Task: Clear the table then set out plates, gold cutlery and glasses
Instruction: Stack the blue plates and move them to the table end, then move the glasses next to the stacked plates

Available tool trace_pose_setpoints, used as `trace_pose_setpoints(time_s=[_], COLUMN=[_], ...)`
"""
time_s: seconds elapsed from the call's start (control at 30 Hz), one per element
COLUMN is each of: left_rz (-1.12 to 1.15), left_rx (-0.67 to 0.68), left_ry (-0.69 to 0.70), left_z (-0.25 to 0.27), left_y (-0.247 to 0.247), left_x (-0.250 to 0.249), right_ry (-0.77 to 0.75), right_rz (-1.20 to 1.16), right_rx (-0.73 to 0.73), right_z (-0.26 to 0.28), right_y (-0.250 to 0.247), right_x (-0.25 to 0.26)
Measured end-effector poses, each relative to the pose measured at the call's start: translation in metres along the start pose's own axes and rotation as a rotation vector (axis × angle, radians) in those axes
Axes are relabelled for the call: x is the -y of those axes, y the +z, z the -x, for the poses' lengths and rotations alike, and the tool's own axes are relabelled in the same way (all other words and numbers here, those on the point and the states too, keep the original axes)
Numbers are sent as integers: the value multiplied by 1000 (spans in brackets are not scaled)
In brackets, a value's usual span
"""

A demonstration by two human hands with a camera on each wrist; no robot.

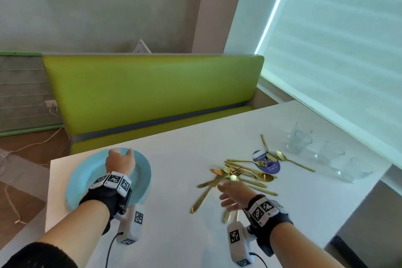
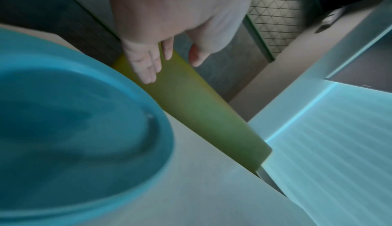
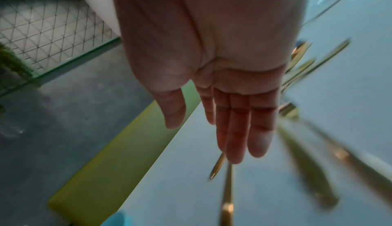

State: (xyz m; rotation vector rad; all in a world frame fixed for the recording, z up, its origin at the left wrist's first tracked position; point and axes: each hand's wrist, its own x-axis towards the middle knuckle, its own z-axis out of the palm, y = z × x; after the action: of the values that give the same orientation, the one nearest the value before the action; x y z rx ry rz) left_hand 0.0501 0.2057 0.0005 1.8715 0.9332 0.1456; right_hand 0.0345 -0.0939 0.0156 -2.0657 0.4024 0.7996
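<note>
Hovering over a white table (image 1: 174, 213), a person's two hands work at a booth setting. L hand (image 1: 120, 162) sits above the light-blue plates (image 1: 87, 172), a short stack near the table's left edge; from the head cam its fingers point away toward the far rim, & the left wrist cam shows the fingers (image 2: 148, 65) straight & together, thumb apart, gripping nothing, w/ the plate rim (image 2: 127, 95) below & to the left of the fingertips. Whether the fingertips touch the plate can't be told.

R hand (image 1: 233, 197) is spread flat, palm toward the wrist cam, fingers (image 3: 239, 129) extended & loose, empty. Just beyond & under those fingertips lies the gold cutlery (image 1: 241, 175) (forks, spoons, knives in a loose criss-cross heap), some handles running beneath the hand; contact can't be confirmed, as both views blur there. One spoon (image 1: 293, 160) lies apart, farther right of the fingers, & another rests across a round blue-and-white coaster (image 1: 266, 162).

Glasses (image 1: 322, 150), clear tumblers, stand in a cluster well right of the R fingertips, near the window-side edge. Past both hands' fingertips: a lime-green bench seat (image 1: 152, 93). Both wrists wear black straps w/ marker blocks.
</note>
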Motion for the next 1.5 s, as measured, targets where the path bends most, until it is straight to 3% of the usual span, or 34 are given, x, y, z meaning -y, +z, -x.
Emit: trace_pose_setpoints(time_s=[0.17,0.33,0.7,0.87,1.13,1.5], left_rz=[-7,48,72,8,-62,-132], left_rx=[193,352,589,622,609,691], left_ry=[153,268,251,238,232,240], left_z=[43,81,131,135,129,132], left_y=[66,137,322,372,414,440], left_x=[-55,-104,-187,-201,-217,-211], right_ry=[46,94,126,71,-74,-164], right_rz=[-119,-247,-160,-154,-213,-204], right_rx=[-169,-307,-542,-632,-733,-754], right_z=[11,-14,-142,-190,-240,-255], right_y=[-97,-183,-336,-362,-361,-360], right_x=[-49,-82,-116,-112,-112,-113])
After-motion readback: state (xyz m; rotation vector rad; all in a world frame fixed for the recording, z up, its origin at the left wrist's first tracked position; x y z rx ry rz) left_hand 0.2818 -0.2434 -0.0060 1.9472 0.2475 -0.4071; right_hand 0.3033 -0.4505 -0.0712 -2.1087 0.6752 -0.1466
